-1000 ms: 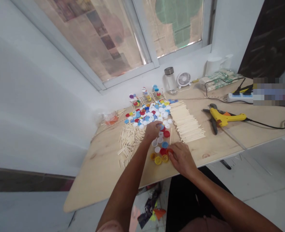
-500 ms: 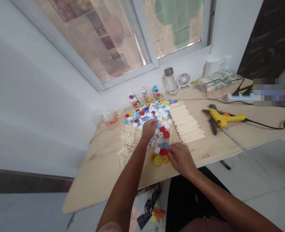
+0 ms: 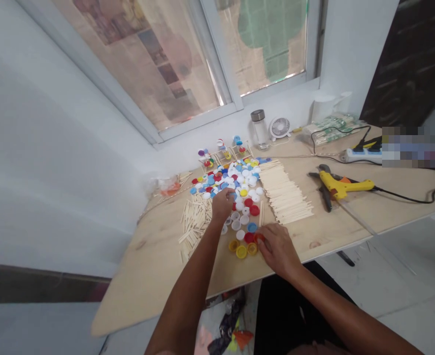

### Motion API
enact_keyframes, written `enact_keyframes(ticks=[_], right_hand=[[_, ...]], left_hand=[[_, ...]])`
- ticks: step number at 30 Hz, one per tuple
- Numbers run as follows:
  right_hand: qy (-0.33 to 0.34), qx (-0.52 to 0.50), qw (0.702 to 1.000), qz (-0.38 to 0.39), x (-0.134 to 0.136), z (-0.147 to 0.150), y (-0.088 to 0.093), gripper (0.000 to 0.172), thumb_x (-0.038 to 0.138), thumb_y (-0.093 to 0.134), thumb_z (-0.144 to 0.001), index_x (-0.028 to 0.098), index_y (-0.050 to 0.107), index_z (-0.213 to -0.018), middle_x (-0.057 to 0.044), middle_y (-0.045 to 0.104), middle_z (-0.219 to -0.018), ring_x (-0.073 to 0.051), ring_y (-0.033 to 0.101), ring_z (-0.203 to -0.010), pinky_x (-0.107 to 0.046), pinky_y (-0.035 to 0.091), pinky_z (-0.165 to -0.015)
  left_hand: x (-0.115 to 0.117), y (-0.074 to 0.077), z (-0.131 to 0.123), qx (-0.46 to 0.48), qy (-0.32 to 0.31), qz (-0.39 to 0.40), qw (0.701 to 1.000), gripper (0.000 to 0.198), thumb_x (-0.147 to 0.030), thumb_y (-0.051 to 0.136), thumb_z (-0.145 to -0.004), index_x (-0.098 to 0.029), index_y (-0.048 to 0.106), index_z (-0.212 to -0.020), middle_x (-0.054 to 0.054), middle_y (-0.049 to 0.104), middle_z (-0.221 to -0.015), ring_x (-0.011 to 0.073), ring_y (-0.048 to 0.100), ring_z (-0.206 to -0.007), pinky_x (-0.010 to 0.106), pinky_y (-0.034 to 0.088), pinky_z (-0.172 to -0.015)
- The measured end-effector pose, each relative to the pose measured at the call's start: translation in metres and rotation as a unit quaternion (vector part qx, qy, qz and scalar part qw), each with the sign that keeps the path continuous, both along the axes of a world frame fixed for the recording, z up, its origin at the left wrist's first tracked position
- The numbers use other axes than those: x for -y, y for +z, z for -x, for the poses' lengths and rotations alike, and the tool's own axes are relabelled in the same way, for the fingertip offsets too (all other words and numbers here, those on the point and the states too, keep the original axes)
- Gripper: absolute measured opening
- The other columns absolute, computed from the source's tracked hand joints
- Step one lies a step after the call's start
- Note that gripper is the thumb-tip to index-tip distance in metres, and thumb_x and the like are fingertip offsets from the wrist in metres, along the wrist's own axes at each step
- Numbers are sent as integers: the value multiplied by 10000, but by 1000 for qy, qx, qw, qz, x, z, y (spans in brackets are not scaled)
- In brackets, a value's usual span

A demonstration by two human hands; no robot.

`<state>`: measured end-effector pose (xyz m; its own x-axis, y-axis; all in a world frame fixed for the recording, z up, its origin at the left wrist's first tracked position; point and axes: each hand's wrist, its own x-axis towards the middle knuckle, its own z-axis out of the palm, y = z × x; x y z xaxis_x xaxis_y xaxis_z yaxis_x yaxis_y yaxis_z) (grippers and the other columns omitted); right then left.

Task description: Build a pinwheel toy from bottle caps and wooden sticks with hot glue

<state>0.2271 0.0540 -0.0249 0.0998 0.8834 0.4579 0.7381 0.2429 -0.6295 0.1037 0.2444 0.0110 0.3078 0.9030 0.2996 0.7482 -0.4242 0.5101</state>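
Two bare forearms (image 3: 187, 291) angle upward from the bottom of the view, converging. The left hand (image 3: 222, 204) reaches farther forward, knuckles up, fingers curled downward; the right hand (image 3: 278, 252) sits nearer and to the right, palm down, fingers bent.

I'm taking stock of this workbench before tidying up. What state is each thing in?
left hand: fingers curled, at the edge of the bottle caps
right hand: fingers against a red bottle cap
bottle caps: loose, heaped, some spread toward the person
craft sticks: laid side by side
hot glue gun: lying flat, across pliers
glass jar: upright, lidded
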Motion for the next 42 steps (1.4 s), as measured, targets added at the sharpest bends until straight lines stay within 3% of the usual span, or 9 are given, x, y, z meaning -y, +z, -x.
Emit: enact_keyframes(ticks=[9, 16, 22, 28, 36, 39, 42], right_hand=[[10, -11, 1000, -4, 1, 0, -2, 169, 176, 476, -875, 201, 628, -944, -72, 646, -923, -216, 552, -905, -371, 382, -815], [19, -16, 1000, -7, 0, -2, -4, 141, 186, 485, -873, 214, 618, -914, -68, 649, -930, -222, 562, -901, -378, 398, -805], [24, -21, 999, -15, -2, -3, -6, 140, 193, 488, -878, 223, 611, -939, -63, 657, -930, -223, 575, -873, -376, 410, -782], [29, -14, 999, -14, -2, -3, -8, 121, 209, 483, -890, 225, 602, -910, -59, 657, -925, -221, 583, -856, -377, 419, -768], [30, -18, 999, -23, -1, -3, -8, 125, 209, 475, -899, 221, 599, -909, -59, 653, -927, -213, 585, -881, -379, 429, -788], [34, -20, 999, -21, 0, -2, -6, 119, 195, 474, -899, 220, 588, -921, -53, 643, -914, -209, 582, -884, -381, 428, -791], [38, -26, 999, -20, 0, -1, -5, 110, 197, 470, -908, 225, 574, -929, -50, 639, -932, -208, 578, -887, -384, 427, -788]], left_hand=[[3, -6, -4, -81, -30, -51, 995, 195, -199, 531, -789, -220, 661, -933, 55, 702, -919, 219, 616, -941, 342, 469, -863], [-14, 5, -25, -144, -61, -99, 983, 281, -274, 518, -840, -230, 622, -1097, 98, 629, -1191, 273, 503, -1178, 452, 332, -1026], [-38, -4, -48, -199, -92, -99, 971, 397, -291, 516, -853, -292, 552, -1248, 97, 510, -1374, 327, 373, -1310, 589, 202, -1071], [-54, -11, -34, -227, -73, -81, 968, 417, -276, 481, -870, -317, 521, -1283, 91, 485, -1399, 331, 351, -1322, 627, 223, -1050], [-60, -8, -12, -240, -44, -40, 969, 447, -353, 468, -879, -331, 482, -1325, 52, 453, -1437, 325, 319, -1348, 612, 244, -1059], [-62, -4, -4, -237, -42, -33, 970, 433, -374, 487, -869, -336, 516, -1299, 32, 469, -1429, 322, 354, -1331, 593, 269, -1057], [-70, 3, 5, -228, -34, -31, 973, 359, -353, 500, -861, -332, 602, -1205, 12, 580, -1320, 279, 460, -1257, 496, 346, -1043]])
